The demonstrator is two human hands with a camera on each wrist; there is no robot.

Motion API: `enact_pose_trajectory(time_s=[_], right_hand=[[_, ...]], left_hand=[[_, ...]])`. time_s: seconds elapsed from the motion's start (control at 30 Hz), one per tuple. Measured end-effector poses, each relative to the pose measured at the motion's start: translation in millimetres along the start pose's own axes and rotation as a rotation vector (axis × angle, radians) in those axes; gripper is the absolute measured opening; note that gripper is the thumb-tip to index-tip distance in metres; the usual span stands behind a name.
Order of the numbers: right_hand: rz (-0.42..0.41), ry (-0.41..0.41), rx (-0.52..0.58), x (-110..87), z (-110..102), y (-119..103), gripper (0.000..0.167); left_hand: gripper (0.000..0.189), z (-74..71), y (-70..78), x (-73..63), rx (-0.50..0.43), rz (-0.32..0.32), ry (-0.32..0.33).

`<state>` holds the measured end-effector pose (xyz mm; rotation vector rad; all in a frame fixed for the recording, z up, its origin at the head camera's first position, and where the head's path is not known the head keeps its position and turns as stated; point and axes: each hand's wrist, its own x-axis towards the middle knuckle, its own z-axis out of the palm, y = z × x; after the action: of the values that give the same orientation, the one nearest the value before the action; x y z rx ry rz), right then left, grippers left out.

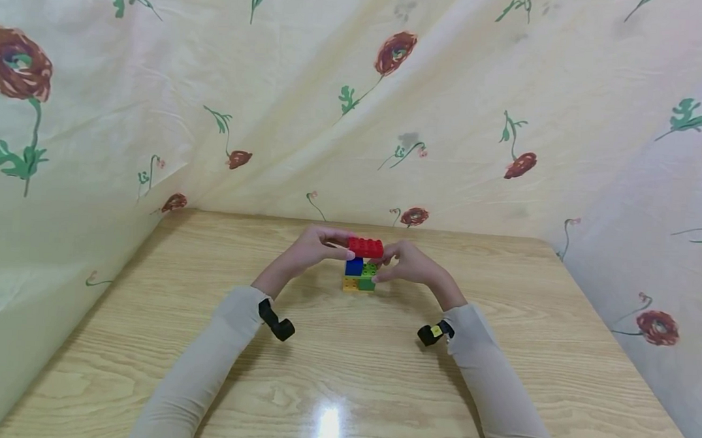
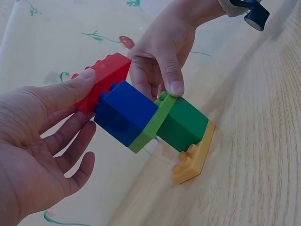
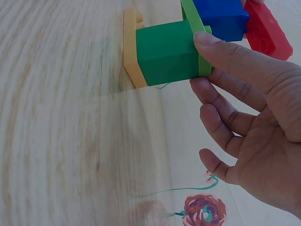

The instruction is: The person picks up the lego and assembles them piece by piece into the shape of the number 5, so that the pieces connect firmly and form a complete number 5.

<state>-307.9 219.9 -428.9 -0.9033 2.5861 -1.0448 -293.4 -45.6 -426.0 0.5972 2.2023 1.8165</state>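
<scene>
My left hand [image 1: 314, 249] pinches a red toy brick [image 1: 365, 248] between thumb and fingers. In the left wrist view the red brick sits tilted at the studs of a blue brick [image 2: 127, 113]; whether it is pressed fully on, I cannot tell. Below the blue brick lies a thin light green brick [image 3: 200, 47], then a dark green brick [image 3: 167, 54], with a flat yellow-orange brick [image 2: 195, 160] at the bottom on the table. My right hand [image 1: 410, 264] pinches the light green brick's end, thumb on one side and fingers on the other.
The stack stands on a wooden table [image 1: 345, 349], towards its far edge. Behind and along both sides hangs a pale cloth [image 1: 297, 112] printed with red flowers. Each wrist wears a black strap with a small camera [image 1: 283, 330].
</scene>
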Motion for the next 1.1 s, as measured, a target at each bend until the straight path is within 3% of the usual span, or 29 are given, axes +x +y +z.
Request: enact_pose_trajectory(time_s=[0.47, 1.1], right_hand=[[0.007, 0.004, -0.004, 0.5, -0.3, -0.8, 0.02], [0.01, -0.003, -0.003, 1.7, -0.7, -0.5, 0.019]], left_hand=[[0.039, -0.7, -4.9, 1.1, -0.035, 0.027, -0.046], [0.039, -2.3, -7.4, -0.4, -0.028, 0.027, -0.045]])
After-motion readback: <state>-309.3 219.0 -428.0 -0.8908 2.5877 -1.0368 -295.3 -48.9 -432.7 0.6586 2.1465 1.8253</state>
